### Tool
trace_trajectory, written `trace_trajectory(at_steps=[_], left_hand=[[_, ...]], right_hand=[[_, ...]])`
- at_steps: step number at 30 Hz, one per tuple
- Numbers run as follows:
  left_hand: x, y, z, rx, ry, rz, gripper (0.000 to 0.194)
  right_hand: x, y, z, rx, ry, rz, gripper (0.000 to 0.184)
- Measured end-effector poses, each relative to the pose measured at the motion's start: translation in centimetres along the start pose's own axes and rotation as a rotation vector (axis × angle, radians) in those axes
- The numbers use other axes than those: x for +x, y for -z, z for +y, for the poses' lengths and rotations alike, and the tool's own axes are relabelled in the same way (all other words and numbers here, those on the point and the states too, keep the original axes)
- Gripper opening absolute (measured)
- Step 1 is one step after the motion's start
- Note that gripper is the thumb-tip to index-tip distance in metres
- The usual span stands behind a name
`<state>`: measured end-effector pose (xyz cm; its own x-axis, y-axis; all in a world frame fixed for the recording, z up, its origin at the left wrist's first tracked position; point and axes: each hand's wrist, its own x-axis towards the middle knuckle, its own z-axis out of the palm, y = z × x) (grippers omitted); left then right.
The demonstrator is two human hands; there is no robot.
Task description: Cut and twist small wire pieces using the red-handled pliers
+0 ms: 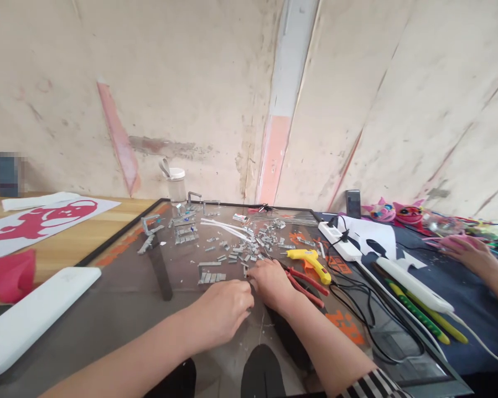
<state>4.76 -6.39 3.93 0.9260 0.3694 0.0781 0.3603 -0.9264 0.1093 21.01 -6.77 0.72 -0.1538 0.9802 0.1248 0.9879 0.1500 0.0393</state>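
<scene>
My left hand point(219, 310) and my right hand point(271, 283) meet over the near middle of the dark glass tabletop point(128, 309), fingers closed in a pinch. What they hold, if anything, is hidden by the fingers. Just beyond them lies a scatter of small grey pieces point(262, 239). A small assembled row of grey blocks point(211, 277) sits just past my left hand. Red-handled pliers point(305, 284) lie beside my right hand, with a yellow glue gun point(309, 262) behind them. Thin white strips point(226, 225) rest farther back.
Several grey assemblies point(185, 235) and a lidded jar point(176, 185) stand at the back left. A long white device point(37, 318) lies left. On the right are a power strip point(340, 240), black cables point(371, 309) and another person's hand point(467, 254) on pink material.
</scene>
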Motion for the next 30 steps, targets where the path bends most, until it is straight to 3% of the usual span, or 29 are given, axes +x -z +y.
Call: trace_trajectory(at_steps=[8, 17, 23, 30], left_hand=[[1.7, -2.6, 0.1, 0.106, 0.086, 0.047, 0.021], [2.2, -5.0, -0.8, 0.016, 0.117, 0.089, 0.040], [1.8, -5.2, -1.3, -0.029, 0.118, 0.107, 0.040], [1.0, -4.8, -1.4, 0.004, 0.121, 0.150, 0.026]], right_hand=[[0.7, -0.7, 1.9, 0.092, -0.046, 0.087, 0.024], [1.9, -1.8, 1.2, 0.098, 0.039, 0.135, 0.026], [2.5, -2.1, 1.1, 0.135, 0.125, 0.107, 0.023], [2.8, -2.5, 1.5, 0.343, 0.037, 0.161, 0.020]])
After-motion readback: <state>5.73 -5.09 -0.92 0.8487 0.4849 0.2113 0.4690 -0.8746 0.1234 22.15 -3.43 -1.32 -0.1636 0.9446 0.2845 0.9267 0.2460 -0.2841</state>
